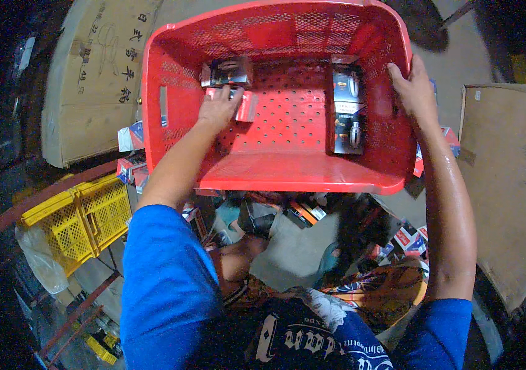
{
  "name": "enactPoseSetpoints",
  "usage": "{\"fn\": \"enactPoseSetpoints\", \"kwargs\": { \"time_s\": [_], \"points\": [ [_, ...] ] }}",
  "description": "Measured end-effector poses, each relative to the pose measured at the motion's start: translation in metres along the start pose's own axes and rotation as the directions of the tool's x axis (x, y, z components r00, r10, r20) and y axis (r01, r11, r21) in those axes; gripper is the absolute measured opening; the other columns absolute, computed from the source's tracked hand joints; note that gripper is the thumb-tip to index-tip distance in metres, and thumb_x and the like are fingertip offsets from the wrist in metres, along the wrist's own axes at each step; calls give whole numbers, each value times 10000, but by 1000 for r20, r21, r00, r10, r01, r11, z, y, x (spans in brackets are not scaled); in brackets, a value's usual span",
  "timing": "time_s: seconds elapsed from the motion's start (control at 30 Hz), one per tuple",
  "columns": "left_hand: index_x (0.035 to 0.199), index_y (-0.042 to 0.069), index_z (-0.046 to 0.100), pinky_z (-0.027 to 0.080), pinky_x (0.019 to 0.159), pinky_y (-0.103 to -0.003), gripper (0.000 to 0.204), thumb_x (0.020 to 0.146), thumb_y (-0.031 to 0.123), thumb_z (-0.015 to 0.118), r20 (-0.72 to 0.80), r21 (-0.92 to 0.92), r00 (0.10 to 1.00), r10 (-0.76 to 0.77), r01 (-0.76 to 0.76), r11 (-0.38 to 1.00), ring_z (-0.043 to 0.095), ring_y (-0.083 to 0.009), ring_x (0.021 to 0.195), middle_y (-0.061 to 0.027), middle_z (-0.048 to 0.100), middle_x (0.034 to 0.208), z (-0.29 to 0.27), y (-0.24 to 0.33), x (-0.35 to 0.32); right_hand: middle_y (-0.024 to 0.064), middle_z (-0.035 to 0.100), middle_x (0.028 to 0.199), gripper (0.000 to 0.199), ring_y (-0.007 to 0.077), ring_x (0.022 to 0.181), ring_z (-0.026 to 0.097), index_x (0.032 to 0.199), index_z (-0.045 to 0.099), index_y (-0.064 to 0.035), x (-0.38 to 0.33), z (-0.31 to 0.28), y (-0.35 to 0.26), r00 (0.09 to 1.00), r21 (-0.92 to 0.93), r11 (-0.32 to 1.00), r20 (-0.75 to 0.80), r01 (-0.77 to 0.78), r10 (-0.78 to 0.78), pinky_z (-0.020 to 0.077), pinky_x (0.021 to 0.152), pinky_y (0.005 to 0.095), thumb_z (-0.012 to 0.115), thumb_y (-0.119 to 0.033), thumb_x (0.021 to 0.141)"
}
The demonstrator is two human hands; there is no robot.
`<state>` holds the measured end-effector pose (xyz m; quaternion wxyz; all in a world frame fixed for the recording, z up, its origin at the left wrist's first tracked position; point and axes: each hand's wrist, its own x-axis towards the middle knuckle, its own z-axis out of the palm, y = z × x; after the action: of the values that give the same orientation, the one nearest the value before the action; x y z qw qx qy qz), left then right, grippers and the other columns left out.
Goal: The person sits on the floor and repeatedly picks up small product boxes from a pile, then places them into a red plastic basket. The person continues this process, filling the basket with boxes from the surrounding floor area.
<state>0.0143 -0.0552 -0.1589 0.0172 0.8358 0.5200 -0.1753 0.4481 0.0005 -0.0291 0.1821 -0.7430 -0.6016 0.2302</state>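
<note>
A red perforated crate [287, 148] fills the middle, its floor mostly bare. The right hand [414, 89] grips its right rim. The left hand [216, 110] reaches inside, closed on a small red-and-white packet [245, 106] near the far-left corner, beside a dark box [227, 71].

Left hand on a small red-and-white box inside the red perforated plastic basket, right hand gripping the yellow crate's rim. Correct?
Not quite. In the head view the right hand grips the rim of the same red perforated plastic basket, not the yellow crate, which sits untouched at lower left. The left hand is on the small red-and-white box.
</note>
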Motion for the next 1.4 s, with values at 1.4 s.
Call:
{"fn": "enactPoseSetpoints", "kwargs": {
  "time_s": [1.4],
  "points": [
    [1361,88,372,560,802,-528,1017,552,427,887,-135,-291,982,133,-168,942,631,-441,982,-247,575,1104,-100,93,63,302,655,1089,559,474,1011,641,1205,518,-25,-3,-5,-8,999,31,998,-11,45,-45,499,889,514,599,-476,885]
  ]
}}
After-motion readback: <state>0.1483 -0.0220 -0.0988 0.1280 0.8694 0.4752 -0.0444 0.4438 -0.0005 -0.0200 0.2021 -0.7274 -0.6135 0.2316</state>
